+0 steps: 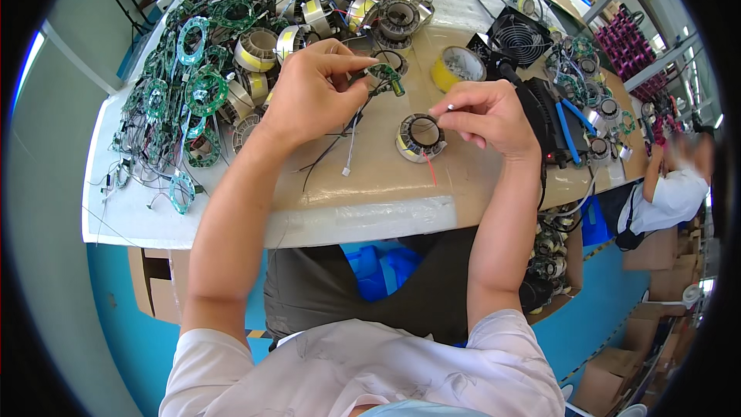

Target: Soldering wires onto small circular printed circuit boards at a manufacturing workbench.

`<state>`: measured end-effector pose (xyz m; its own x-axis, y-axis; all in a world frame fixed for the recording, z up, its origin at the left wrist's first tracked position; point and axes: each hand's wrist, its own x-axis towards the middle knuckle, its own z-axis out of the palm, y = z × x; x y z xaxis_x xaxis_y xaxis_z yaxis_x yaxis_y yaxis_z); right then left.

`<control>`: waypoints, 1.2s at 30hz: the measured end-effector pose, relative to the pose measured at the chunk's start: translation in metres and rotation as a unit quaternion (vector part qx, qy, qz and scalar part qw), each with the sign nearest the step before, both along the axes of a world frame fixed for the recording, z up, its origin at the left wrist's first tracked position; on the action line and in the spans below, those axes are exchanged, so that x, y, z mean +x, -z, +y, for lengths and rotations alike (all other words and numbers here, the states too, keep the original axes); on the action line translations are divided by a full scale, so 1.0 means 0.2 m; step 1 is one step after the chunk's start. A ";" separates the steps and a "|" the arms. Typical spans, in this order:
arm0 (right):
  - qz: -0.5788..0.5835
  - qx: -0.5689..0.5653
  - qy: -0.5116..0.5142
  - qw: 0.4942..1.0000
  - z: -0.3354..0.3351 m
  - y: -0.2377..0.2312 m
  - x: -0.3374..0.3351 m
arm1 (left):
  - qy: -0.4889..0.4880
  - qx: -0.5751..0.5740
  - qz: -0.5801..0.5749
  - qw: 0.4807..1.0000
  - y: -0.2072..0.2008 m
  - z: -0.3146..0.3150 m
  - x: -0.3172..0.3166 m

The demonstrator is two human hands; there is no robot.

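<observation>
upper centre, the left hand (315, 93) has fingers clamped on a board (384, 76), perhaps letting wires (352, 145) trail clear; the right hand (495, 117) has fingers pinching an unclear thin piece (450, 108) by the mid-frame coil (409, 151).

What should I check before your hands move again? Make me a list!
1. Green circuit board held in left hand: ok, pinched.
2. Coil ring resting on the brown surface: ok.
3. Loose wires tidy: not ok, they trail below the left hand.
4. Small thing in right hand identified: cannot tell, too small.
5. Blue-handled pliers out of both hands: ok, lying off to the right.
</observation>
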<state>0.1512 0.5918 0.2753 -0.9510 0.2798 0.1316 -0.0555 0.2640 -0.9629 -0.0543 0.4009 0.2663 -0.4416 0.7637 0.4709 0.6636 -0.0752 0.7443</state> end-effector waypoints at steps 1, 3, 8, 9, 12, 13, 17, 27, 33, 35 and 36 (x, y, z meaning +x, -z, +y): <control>0.024 0.022 0.003 0.999 -0.02 0.01 -0.03 | 0.000 -0.002 0.001 1.000 0.00 0.00 0.01; 0.055 0.025 0.017 0.998 -0.11 0.05 -0.10 | -0.011 -0.005 0.031 0.999 0.01 0.01 0.02; 0.046 -0.078 0.108 0.990 -0.28 0.07 -0.20 | -0.024 0.029 0.059 0.998 0.02 0.01 0.03; 0.039 -0.065 0.113 0.991 -0.28 0.08 -0.20 | -0.026 0.041 0.066 0.997 0.02 0.01 0.03; 0.055 -0.067 0.157 0.984 -0.31 0.09 -0.21 | -0.031 0.037 0.060 0.997 0.02 0.01 0.05; 0.055 -0.068 0.157 0.984 -0.33 0.10 -0.22 | -0.031 0.036 0.059 0.997 0.02 0.01 0.05; 0.144 0.084 0.217 0.962 -0.32 0.18 -0.27 | -0.032 0.045 0.070 0.996 0.03 0.02 0.06; 0.228 0.271 0.239 0.904 -0.34 0.17 -0.28 | -0.001 0.037 0.090 0.995 0.02 0.01 0.08; 0.235 0.342 0.244 0.877 -0.34 0.17 -0.27 | -0.008 0.036 0.078 0.996 0.04 0.02 0.06; 0.235 0.339 0.241 0.878 -0.35 0.16 -0.27 | -0.010 0.038 0.079 0.996 0.04 0.02 0.06; 0.235 0.336 0.238 0.880 -0.35 0.16 -0.27 | -0.011 0.040 0.080 0.996 0.04 0.02 0.06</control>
<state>0.0973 0.5215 0.2436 -0.5422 0.3407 0.7681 -0.1351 0.8669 -0.4798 -0.0426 0.4043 0.2585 -0.3730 0.7114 0.5957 0.7753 -0.1137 0.6213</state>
